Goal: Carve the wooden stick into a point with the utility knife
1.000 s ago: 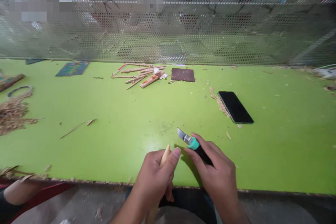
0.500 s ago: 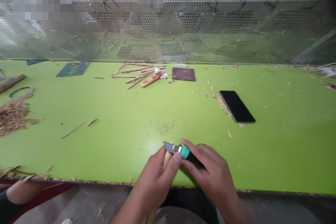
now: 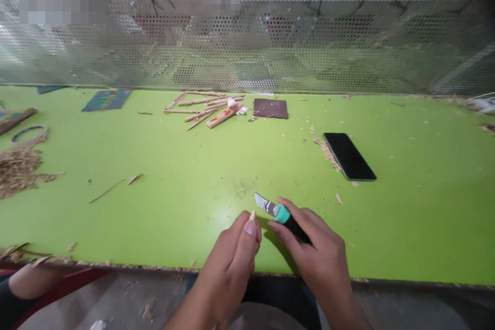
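My left hand [image 3: 235, 255] is closed around a pale wooden stick [image 3: 252, 215]; only its narrow tip pokes out above the thumb, and the rest is mostly hidden in the fist. In my right hand [image 3: 315, 247] is a utility knife [image 3: 284, 215] with a black and teal handle. Its bare metal blade points up and to the left, apart from the stick and a little above and right of the tip. Both hands are over the near edge of the green table [image 3: 174, 165].
A black phone [image 3: 349, 157] lies to the right beside wood shavings. Toward the back are several carved sticks [image 3: 209, 105] and a brown sandpaper sheet [image 3: 270, 108]. A shavings pile [image 3: 19, 167] and tape ring [image 3: 30, 134] sit left. A perforated metal screen [image 3: 247, 46] borders the far side.
My right hand has drawn the utility knife away from the stick, to the right and slightly up. My left thumb has shifted up along the stick, covering more of it.
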Tool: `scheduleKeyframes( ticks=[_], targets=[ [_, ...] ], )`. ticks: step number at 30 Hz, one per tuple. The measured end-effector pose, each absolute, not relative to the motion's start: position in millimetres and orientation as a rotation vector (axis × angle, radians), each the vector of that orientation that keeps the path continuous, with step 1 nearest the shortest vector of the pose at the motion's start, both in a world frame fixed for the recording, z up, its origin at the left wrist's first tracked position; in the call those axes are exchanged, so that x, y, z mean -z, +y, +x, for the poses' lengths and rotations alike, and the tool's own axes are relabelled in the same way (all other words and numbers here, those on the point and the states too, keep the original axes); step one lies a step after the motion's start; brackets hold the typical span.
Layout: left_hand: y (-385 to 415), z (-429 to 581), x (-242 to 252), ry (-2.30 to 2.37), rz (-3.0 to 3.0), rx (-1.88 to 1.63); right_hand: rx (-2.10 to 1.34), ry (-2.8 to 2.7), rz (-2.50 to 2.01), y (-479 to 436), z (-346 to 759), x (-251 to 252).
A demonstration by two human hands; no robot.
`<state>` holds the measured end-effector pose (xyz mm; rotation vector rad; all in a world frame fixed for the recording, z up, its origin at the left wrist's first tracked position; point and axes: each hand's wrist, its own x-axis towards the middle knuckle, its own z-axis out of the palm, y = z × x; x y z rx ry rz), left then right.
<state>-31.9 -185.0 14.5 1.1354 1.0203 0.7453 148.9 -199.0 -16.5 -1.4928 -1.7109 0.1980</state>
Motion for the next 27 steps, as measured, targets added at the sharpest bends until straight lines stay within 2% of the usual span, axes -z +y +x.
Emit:
scheduleKeyframes(
  ticks=[3, 14, 23, 27],
  targets=[
    [-186, -33, -14, 0.937, 0.965, -0.738, -0.195, -1.727, -1.501, -199, 150, 18],
    [-182, -35, -3, 0.981, 0.978, -0.795, -0.232, -1.850, -1.456, -199, 153, 22],
    [-185, -28, -13, 1.363, 1.322, -0.817, -0.298, -1.924, -1.421, -199, 152, 21],
    [-189, -26, -14, 1.344, 1.378, -0.816, -0.299, -1.912, -1.402, -198, 153, 19]
  ],
)
